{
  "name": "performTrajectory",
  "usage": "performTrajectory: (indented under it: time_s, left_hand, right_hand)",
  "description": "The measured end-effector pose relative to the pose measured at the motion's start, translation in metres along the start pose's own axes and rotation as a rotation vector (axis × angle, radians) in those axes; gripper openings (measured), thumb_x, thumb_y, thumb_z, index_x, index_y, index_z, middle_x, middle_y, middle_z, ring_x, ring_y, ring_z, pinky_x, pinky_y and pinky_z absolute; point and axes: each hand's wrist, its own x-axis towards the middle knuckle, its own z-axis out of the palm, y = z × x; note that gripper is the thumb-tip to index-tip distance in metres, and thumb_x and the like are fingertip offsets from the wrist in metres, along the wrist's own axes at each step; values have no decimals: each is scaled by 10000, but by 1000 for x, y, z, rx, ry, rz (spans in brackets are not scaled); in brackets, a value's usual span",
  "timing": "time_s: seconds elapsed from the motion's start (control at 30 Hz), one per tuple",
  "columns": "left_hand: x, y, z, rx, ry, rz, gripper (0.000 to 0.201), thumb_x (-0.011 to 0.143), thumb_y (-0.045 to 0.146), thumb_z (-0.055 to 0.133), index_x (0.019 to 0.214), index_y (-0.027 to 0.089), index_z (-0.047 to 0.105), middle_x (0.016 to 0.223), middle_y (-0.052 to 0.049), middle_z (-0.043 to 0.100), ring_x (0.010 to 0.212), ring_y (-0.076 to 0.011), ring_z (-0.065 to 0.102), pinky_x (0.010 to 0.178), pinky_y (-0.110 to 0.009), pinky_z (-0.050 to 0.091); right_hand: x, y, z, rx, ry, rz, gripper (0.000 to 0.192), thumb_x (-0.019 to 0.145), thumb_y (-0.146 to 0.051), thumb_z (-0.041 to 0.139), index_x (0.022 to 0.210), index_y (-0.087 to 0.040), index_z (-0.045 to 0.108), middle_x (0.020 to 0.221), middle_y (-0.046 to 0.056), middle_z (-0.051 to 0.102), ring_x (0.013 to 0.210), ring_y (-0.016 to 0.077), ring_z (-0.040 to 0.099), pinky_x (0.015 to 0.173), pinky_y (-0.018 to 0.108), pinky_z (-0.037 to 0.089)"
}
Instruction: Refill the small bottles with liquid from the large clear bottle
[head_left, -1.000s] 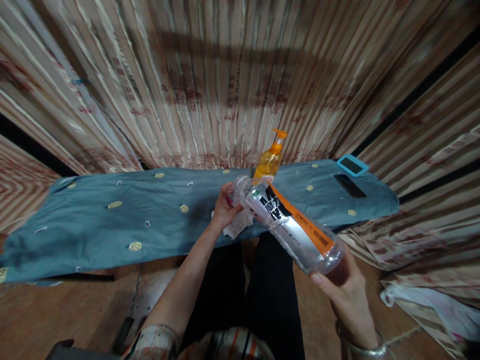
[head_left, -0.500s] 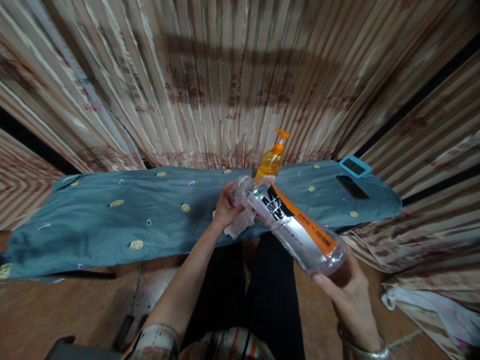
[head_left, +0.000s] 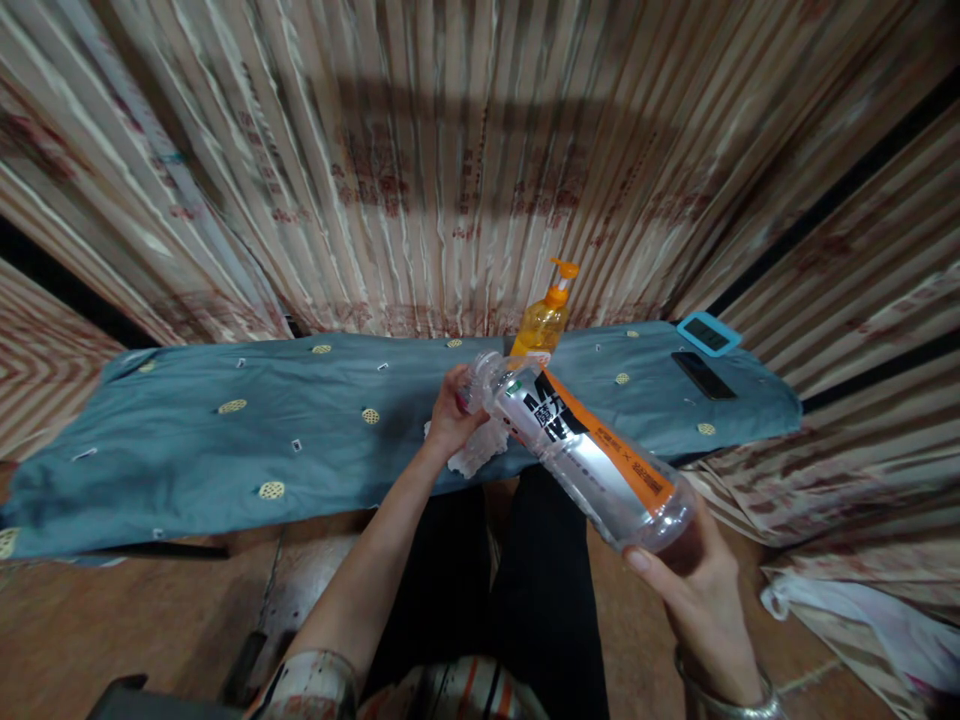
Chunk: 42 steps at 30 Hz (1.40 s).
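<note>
A large clear plastic bottle point(head_left: 592, 450) with a silver and orange label is held tilted above the cloth, its base toward my lower right and its neck end up to the left. My right hand point(head_left: 694, 575) is closed around the base. At the neck end, my left hand point(head_left: 454, 415) has its fingers wrapped round; a bit of pink shows there, too small to name. Beneath the left hand lies a whitish translucent thing point(head_left: 480, 450) with a wavy edge, partly hidden. Just behind the bottle stands a yellow pump bottle point(head_left: 541, 325) with an orange pump.
A blue-green patterned cloth point(head_left: 187, 430) covers the long narrow table. At its right end lie a dark phone point(head_left: 703, 375) and a blue-framed device point(head_left: 709, 334). Striped curtains point(head_left: 450, 150) hang close behind and at both sides. My legs point(head_left: 551, 590) are below the front edge.
</note>
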Motion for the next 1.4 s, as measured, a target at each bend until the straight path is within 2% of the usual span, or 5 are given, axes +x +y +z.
performTrajectory:
  time_s: [0.6,0.93,1.13,1.4]
  left_hand:
    - [0,-1,0,20,5,-22,751,617,286,900,1274,248,540,1331,-87,648,1254,-298,633,1119,-464,489]
    - [0,2,1,4,4,-24,752,618,344,918,1260,239,543,1310,-88,659,1237,-294,637,1117,-470,487]
    - [-1,0,2,4,29,-43,748,604,297,914,1255,252,550,1296,-78,668,1225,-290,642,1116,-468,492]
    - [0,4,2,15,32,-34,746,592,286,910,1247,235,556,1285,-88,681,1227,-304,650,1120,-492,493]
  right_hand:
    - [-1,-6,3,-15,13,9,715,567,-244,962,1232,-235,700,1140,37,811,1000,252,789,809,303,642]
    - [-1,-4,0,-69,-6,-2,722,602,-317,958,1255,-223,664,1170,63,800,1028,270,782,845,333,637]
    - [-1,-4,-1,-93,-9,-15,724,604,-333,962,1257,-231,669,1179,58,798,1040,271,776,834,318,636]
    - [-3,-3,0,-26,9,15,734,589,-279,972,1258,-241,675,1155,14,811,1005,194,788,824,222,622]
